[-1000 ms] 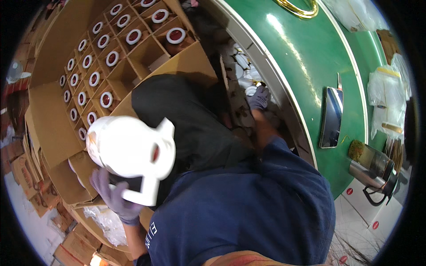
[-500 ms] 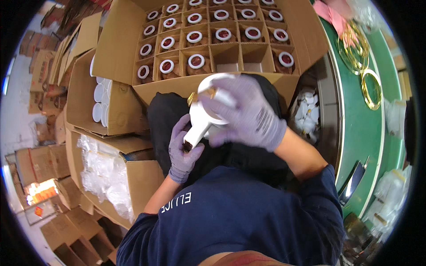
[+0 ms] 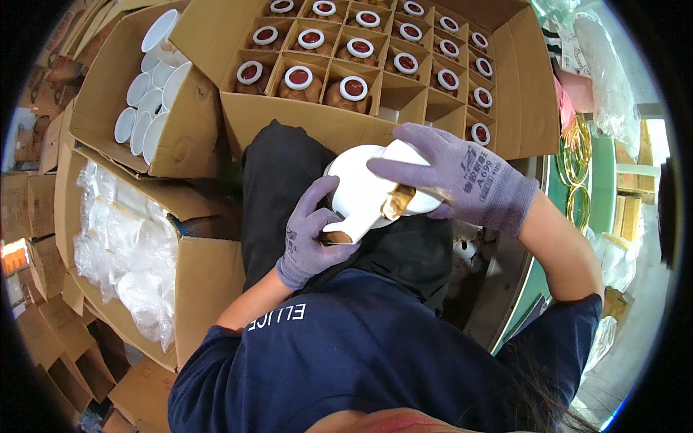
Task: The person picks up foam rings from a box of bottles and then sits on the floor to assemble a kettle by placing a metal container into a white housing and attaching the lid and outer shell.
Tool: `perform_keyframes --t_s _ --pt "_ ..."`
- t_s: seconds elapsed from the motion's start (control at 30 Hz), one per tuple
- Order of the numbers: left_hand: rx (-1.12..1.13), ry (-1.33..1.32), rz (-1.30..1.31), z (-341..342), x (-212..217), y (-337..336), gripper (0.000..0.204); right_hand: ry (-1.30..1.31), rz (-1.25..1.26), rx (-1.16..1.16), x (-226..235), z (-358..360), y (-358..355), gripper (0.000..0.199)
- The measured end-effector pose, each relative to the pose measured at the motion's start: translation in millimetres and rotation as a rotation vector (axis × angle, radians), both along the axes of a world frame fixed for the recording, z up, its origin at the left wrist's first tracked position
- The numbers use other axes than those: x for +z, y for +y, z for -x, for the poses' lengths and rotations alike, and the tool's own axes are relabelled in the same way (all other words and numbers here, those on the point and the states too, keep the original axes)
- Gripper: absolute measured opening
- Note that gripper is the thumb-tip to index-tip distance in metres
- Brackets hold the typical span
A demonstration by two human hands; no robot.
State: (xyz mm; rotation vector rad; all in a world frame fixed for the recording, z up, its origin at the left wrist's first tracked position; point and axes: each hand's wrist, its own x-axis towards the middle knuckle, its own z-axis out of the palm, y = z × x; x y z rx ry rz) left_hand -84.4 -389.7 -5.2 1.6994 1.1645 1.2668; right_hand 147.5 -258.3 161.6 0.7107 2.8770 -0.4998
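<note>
Above my lap I hold a white, round-bodied piece [image 3: 355, 173] with a spout-like arm and a gold-coloured fitting [image 3: 398, 202] on its side. The fingers of my left hand [image 3: 310, 234], in a purple-grey glove, wrap the body's left edge and the spout end. My gloved right hand [image 3: 469, 177] grips the upper right part, its fingers spread over the top and around the far edge. Just beyond my hands stands a divided carton [image 3: 289, 115] holding several round brown vessels [image 3: 355, 88] with white rims and dark red centres; a few front compartments contain none.
At the left, an open carton [image 3: 191, 133] holds white cups [image 3: 141, 86]. Nearer is another carton [image 3: 209, 289] with plastic-wrapped white pieces [image 3: 123, 234]. Gold rings [image 3: 579, 206] lie on the green table at my right, beside clear plastic bags [image 3: 606, 79].
The white piece has turned, bringing its gold fitting from the far left side to the near right. My right hand has shifted to its right edge. The whole view has swung.
</note>
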Motion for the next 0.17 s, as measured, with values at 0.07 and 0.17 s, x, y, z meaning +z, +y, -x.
perform_keyframes --t_s 0.07,0.17 --pt "-0.005 0.002 -0.017 2.4 -1.6 0.1 0.038 0.001 -0.145 0.126 1.8 4.0 1.8 0.066" --pt "-0.015 -0.015 -0.024 3.2 -7.1 0.5 0.037 -0.052 -0.111 0.145 1.6 3.8 6.9 0.061"
